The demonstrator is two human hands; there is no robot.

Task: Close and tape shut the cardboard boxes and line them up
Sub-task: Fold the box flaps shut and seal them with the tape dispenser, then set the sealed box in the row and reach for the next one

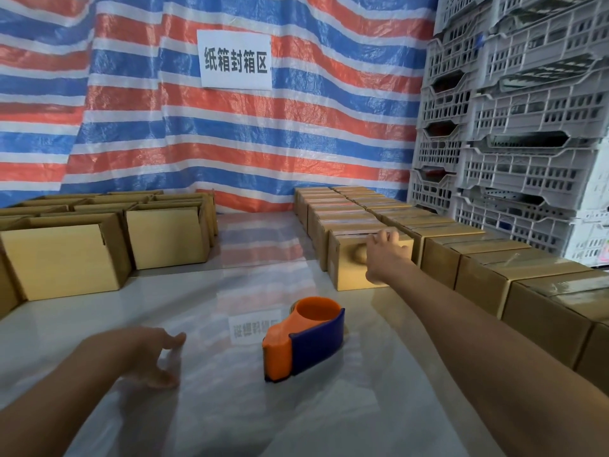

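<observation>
Fingers of left hand loosely spread, tips on glossy white surface, holding nothing. Right of them, orange-and-blue tape dispenser. Farther, right hand fingers hooked over top edge of taped cardboard box, beside taped row; unsealed boxes far left.

A lane of bare glossy white surface runs from near to the far red, white and blue striped tarpaulin. It passes between open-topped brown cardboard boxes on the left and two rows of taped brown cardboard boxes on the right. An orange and blue tape dispenser sits in its near middle. Stacked grey plastic crates wall off the far right.
</observation>
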